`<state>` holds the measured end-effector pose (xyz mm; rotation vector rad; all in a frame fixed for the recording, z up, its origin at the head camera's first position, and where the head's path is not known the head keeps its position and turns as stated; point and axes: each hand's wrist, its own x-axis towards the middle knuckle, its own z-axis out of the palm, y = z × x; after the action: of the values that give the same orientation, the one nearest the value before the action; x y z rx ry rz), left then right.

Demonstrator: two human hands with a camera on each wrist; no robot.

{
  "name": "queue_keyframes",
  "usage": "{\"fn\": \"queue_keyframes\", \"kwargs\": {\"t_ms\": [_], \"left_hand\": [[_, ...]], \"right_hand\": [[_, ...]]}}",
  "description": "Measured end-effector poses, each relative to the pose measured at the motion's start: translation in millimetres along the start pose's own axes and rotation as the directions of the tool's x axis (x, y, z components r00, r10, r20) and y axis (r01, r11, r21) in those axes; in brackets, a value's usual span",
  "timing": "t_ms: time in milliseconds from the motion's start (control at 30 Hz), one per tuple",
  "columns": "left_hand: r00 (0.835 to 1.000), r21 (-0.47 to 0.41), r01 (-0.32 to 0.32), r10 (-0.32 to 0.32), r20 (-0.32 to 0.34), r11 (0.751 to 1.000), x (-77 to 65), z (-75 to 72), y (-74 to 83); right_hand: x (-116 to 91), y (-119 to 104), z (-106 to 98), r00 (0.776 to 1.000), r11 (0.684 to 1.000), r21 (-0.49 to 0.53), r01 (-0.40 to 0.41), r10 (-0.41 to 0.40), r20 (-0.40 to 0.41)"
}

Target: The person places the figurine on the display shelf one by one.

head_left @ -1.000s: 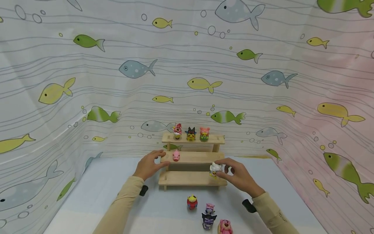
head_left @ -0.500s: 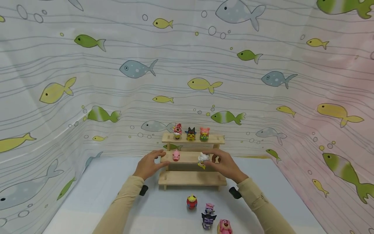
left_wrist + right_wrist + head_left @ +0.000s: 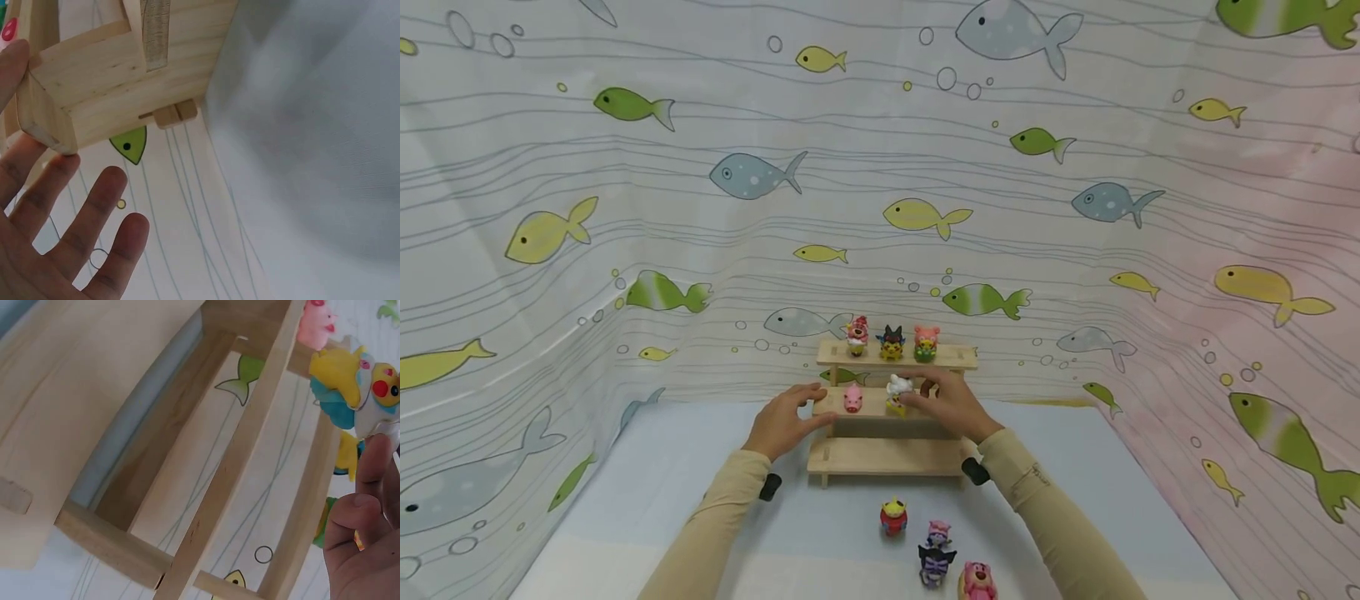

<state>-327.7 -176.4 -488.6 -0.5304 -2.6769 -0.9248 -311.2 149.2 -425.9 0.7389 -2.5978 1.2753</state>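
My right hand (image 3: 951,404) pinches a small figurine (image 3: 897,396) with a white top and a yellow lower part over the middle tier of a wooden step shelf (image 3: 880,450). In the right wrist view this figurine (image 3: 350,387) shows a yellow face, red cheek and teal skirt-like part. Left of it on that tier stands a pink pig figurine (image 3: 853,398). My left hand (image 3: 782,421) grips the left end of the middle tier. The left wrist view has that hand's fingertips (image 3: 61,164) at the board end (image 3: 47,119), other fingers spread apart.
Three figurines stand on the top tier, among them a dark-eared yellow one (image 3: 892,342). On the white table before the shelf are a red and yellow figurine (image 3: 893,518), a purple one (image 3: 935,567) and a pink bear (image 3: 978,581). Fish-patterned cloth (image 3: 880,167) surrounds the table.
My right hand has carried the white and yellow figurine left and up, from near the lower tier's right end to the middle tier beside the pig. The left hand has stayed put.
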Motion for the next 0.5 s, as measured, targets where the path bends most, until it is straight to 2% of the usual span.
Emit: {"fn": "queue_keyframes", "kwargs": {"t_ms": [367, 500], "left_hand": [[1.000, 0.001, 0.009, -0.009, 0.008, 1.000, 0.2, 0.0, 1.8], [1.000, 0.002, 0.008, -0.008, 0.002, 1.000, 1.1, 0.4, 1.7]], "right_hand": [[15.8, 4.1, 9.8, 0.999, 1.000, 0.012, 0.024, -0.024, 0.029], [18.4, 6.4, 11.5, 1.000, 1.000, 0.014, 0.004, -0.005, 0.026]]}}
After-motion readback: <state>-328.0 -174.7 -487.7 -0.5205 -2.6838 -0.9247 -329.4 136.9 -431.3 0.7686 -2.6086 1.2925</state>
